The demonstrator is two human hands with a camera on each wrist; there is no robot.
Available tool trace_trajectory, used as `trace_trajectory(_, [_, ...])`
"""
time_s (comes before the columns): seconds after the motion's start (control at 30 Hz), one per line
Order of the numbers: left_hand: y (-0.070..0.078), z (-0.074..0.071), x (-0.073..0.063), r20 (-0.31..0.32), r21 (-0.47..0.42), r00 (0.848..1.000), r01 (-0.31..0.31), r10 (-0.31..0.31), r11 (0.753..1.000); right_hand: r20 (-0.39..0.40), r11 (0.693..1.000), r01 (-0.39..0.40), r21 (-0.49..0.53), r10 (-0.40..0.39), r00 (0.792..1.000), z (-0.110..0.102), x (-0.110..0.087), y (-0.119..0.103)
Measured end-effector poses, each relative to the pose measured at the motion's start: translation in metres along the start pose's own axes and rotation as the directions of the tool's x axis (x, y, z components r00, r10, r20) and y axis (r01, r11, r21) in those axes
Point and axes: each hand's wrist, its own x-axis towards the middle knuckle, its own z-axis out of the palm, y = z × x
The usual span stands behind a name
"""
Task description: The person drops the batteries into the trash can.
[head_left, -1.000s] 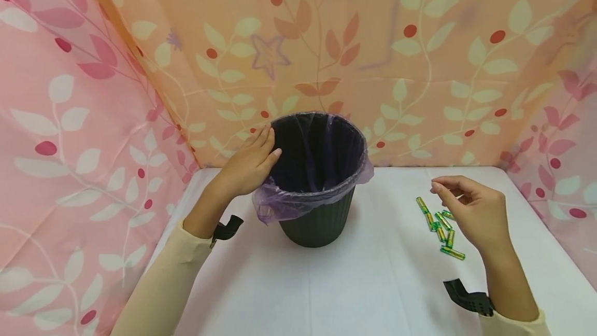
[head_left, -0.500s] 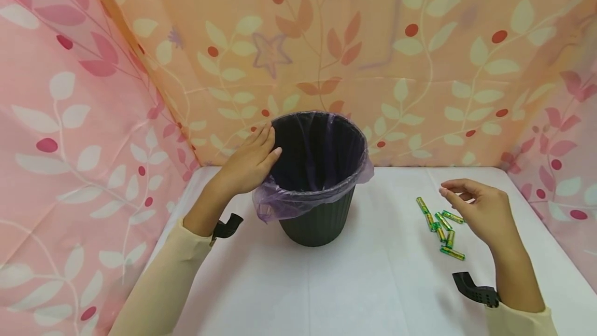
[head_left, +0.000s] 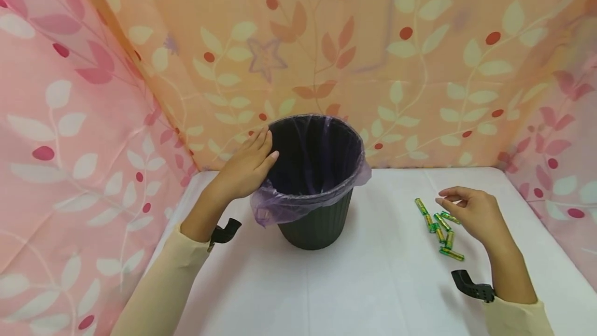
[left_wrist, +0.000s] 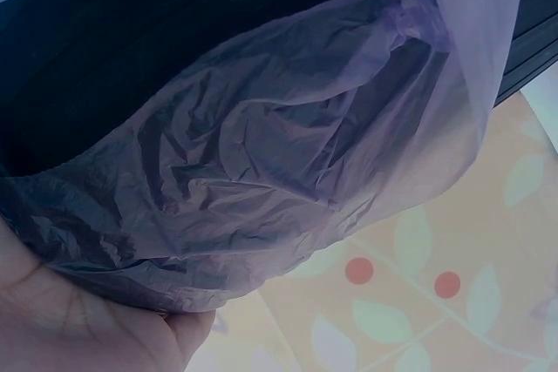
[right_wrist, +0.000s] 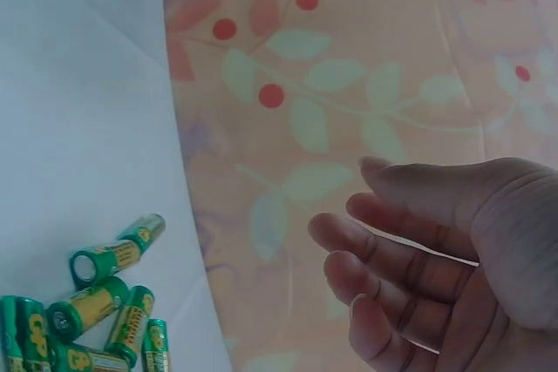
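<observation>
A dark ribbed waste bin (head_left: 319, 224) stands upright on the table, lined with a purple plastic bag (head_left: 291, 209) folded over its rim. My left hand (head_left: 244, 170) rests against the bin's left side with its fingers extended along the rim. In the left wrist view, the palm (left_wrist: 83, 324) touches the crinkled bag. My right hand (head_left: 478, 217) hovers just right of several green-and-gold batteries (head_left: 442, 222). The right wrist view shows its fingers (right_wrist: 370, 241) loosely bent with nothing between them, apart from the batteries (right_wrist: 87, 307) on the table.
A white cloth (head_left: 354, 284) covers the table. Behind it hangs an orange leaf-patterned curtain (head_left: 303, 40), close to the bin's back. Pink patterned fabric (head_left: 70, 170) encloses the left side, and similar fabric (head_left: 559, 139) the right.
My right hand has moved back slightly from the batteries and lower, its fingers still holding nothing. The left hand stays against the bin. The view has shifted a little.
</observation>
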Motion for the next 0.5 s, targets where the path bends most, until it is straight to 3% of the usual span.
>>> trace_trajectory(0.23, [0.0,-0.001,0.0,-0.001,0.002,1.0,0.003,-0.003,1.0,0.116,0.997,-0.031,-0.073,0.039,0.993,0.01,0.003,0.004])
trace_trajectory(0.5, [-0.001,0.002,0.0,-0.003,-0.002,1.0,0.001,-0.001,1.0,0.24,0.981,-0.12,-0.152,0.154,0.959,0.02,0.002,0.007])
